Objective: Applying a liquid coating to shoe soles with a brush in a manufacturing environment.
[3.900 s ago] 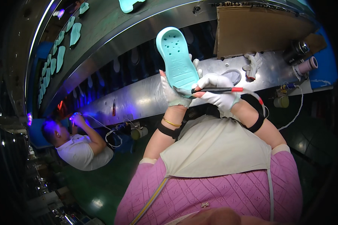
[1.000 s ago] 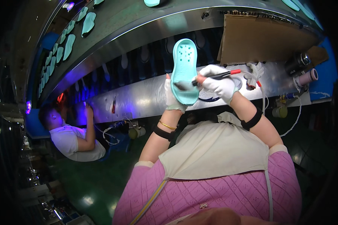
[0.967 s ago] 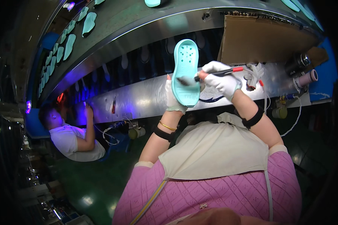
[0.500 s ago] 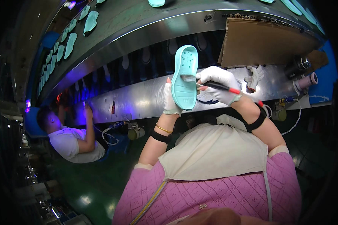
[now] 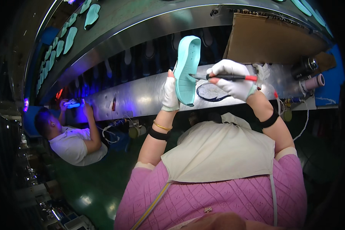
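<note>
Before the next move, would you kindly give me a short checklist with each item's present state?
1. Left hand gripping the turquoise shoe piece: ok, raised above the metal bench.
2. Right hand holding the brush: ok, by its black, red-ended handle.
3. Inner face turned toward the brush: ok, the piece is tilted that way.
4. Bristles touching the piece: cannot tell; they overlap its edge in this view.
5. Fingertips fully covered: not ok, some bare ones show beyond the white gloves.
6. Inner face evenly brushed: cannot tell.
</note>
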Demonstrator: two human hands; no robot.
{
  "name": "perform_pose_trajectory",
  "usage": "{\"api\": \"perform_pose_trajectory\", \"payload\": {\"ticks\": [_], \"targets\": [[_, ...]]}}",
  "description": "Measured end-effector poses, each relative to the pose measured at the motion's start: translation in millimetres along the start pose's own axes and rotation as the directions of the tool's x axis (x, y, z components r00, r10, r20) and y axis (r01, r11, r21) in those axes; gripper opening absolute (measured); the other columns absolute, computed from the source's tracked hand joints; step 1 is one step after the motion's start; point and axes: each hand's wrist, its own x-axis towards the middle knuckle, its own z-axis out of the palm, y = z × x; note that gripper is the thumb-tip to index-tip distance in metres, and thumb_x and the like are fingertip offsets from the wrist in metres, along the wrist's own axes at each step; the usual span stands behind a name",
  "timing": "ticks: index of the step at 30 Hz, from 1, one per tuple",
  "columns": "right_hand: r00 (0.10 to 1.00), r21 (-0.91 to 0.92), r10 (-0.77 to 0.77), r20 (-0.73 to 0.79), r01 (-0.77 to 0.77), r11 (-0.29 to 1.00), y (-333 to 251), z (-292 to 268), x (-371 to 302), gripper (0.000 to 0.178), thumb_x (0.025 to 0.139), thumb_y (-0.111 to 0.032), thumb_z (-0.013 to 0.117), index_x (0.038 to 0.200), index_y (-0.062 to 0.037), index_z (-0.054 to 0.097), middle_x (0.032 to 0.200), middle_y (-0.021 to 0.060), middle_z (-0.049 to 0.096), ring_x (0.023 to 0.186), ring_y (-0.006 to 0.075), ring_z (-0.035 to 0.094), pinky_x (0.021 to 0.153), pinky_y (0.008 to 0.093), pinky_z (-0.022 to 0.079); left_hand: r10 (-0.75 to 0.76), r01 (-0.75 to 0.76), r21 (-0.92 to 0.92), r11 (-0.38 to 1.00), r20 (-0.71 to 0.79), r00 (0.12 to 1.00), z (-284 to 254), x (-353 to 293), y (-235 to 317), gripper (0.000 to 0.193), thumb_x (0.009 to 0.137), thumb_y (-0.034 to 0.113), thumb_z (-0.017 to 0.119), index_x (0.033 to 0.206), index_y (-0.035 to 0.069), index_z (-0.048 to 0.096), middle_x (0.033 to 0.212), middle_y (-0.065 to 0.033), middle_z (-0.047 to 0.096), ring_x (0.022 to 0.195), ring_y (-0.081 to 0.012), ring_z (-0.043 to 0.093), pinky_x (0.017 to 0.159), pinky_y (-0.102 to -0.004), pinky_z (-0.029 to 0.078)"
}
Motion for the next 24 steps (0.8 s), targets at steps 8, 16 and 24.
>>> {"api": "perform_pose_trajectory", "payload": {"ticks": [8,16,24], "targets": [[0.802,0.092,0.549,0.237,-0.581,0.809,9,8,13,0.021,0.083,-0.025,0.063,0.077,-0.0053,0.061,0.070,0.0032,0.061,0.060,0.0091,0.056,0.054,0.0225,0.043,-0.012,0.012,-0.022,1.000,0.002,1.000,6,-3,15,0.059,0.097,0.047,0.020,0.137,0.006,0.032,0.104,-0.0149,0.061,0.089,-0.0206,0.061,0.079,-0.0319,0.050],[0.913,0.385,0.359,-0.195,-0.265,0.884,-5,-22,12,0.023,0.090,-0.026,0.056,0.085,-0.0039,0.060,0.077,0.0055,0.064,0.067,0.0113,0.062,0.058,0.0219,0.045,0.210,-0.229,0.062,0.971,0.221,0.952,3,55,141,0.072,0.091,0.053,0.020,0.132,-0.006,0.034,0.119,-0.0249,0.051,0.100,-0.0359,0.058,0.085,-0.0462,0.050],[0.892,0.337,0.332,-0.306,-0.225,0.914,-7,-14,-4,0.016,0.092,-0.017,0.053,0.088,-0.0030,0.058,0.077,0.0042,0.062,0.067,0.0098,0.059,0.059,0.0211,0.045,0.505,0.019,0.962,0.273,-0.160,0.848,-95,191,283,0.050,0.089,0.030,0.041,0.130,0.002,0.044,0.115,-0.0161,0.059,0.095,-0.0327,0.061,0.084,-0.0387,0.047]]}}
